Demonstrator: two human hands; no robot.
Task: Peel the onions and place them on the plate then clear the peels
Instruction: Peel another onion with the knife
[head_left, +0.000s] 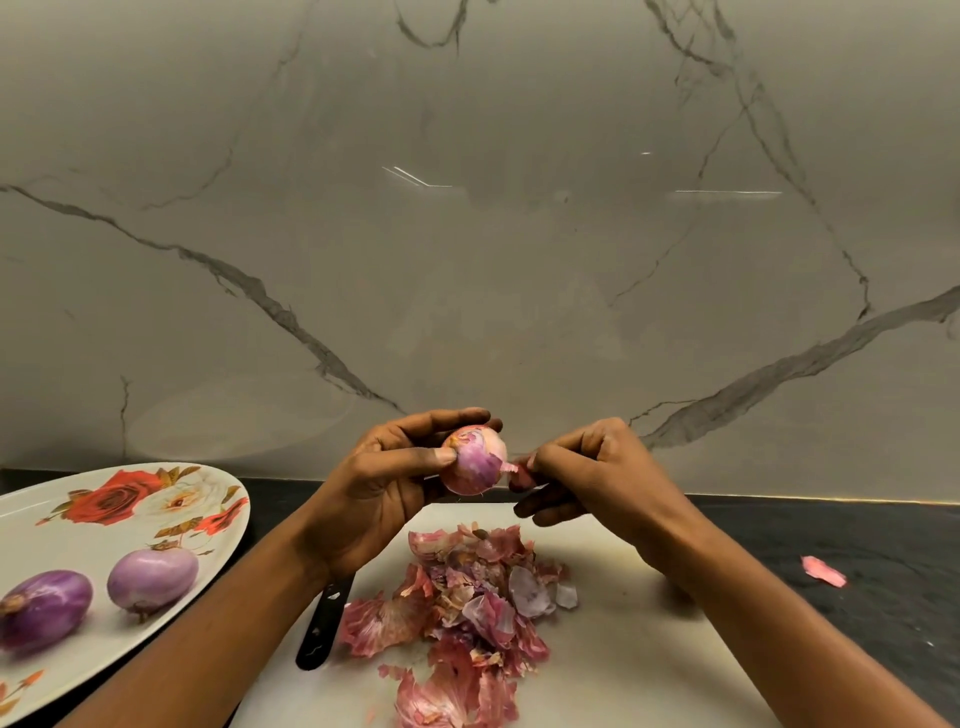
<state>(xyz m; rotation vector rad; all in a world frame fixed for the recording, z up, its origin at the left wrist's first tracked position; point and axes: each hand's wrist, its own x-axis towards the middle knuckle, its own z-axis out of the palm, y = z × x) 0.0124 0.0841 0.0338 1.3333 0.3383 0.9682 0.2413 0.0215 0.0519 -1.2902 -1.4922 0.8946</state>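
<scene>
Centre frame, your left hand (387, 483) is cupped around the half-peeled onion (474, 460), thumb pressed on it. Your right hand (587, 475) pinches a strip of skin (519, 474) at its side. Peels (462, 597) pile below on the board (613, 649); two peeled onions (152, 577) sit on the plate (78, 525), lower left.

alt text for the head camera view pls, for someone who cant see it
The left hand holds a partly peeled onion over a white cutting board while the right hand pulls a strip of skin off it. A pile of peels covers the board, and two peeled onions sit on a floral plate to the left.
</scene>
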